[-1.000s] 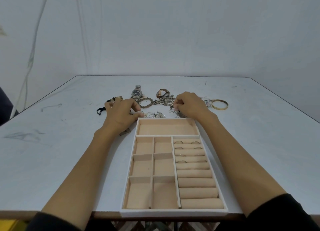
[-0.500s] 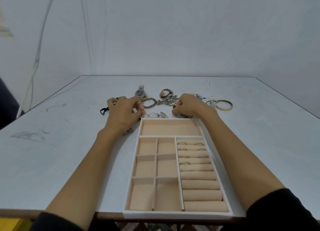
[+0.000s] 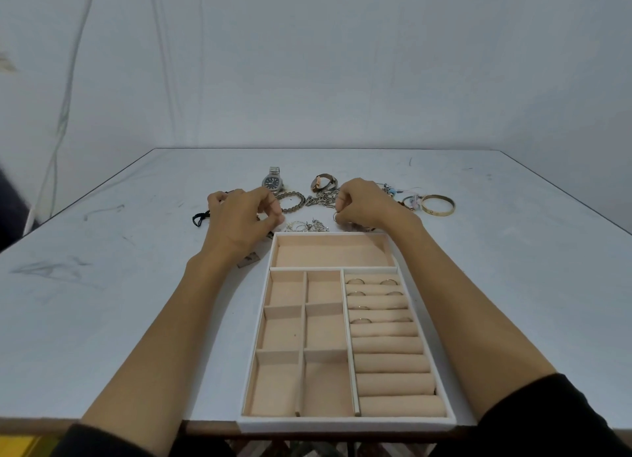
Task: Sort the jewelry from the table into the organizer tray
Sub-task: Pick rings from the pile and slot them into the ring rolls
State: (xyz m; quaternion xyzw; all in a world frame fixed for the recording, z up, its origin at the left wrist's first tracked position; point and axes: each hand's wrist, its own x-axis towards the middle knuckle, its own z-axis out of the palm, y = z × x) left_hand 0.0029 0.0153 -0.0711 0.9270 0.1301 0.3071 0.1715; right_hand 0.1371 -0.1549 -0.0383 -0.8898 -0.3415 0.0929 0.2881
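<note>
The organizer tray (image 3: 342, 425), white-rimmed with beige lining, lies at the near table edge. Several rings (image 3: 355, 280) sit in its upper ring rolls; the other compartments hold nothing. Beyond its far rim lies a pile of small rings and earrings (image 3: 306, 226). My left hand (image 3: 239, 222) hovers left of that pile with thumb and forefinger curled together; what they hold is too small to tell. My right hand (image 3: 366, 203) pinches a small ring (image 3: 336, 216) just right of the pile. Farther back lie a silver watch (image 3: 272, 182), a beaded bracelet (image 3: 291, 200) and a chain bracelet (image 3: 321, 198).
A small brown-strap watch (image 3: 323, 182), coloured cord bracelets (image 3: 410, 200) and a gold bangle (image 3: 438, 205) lie at the back right. A black cord (image 3: 200, 218) sticks out left of my left hand. A small dark tag (image 3: 248, 261) lies left of the tray.
Both hands stay at the jewelry pile beyond the tray. My right hand has curled tighter, and a small ring now shows at its fingertips. My view has shifted slightly.
</note>
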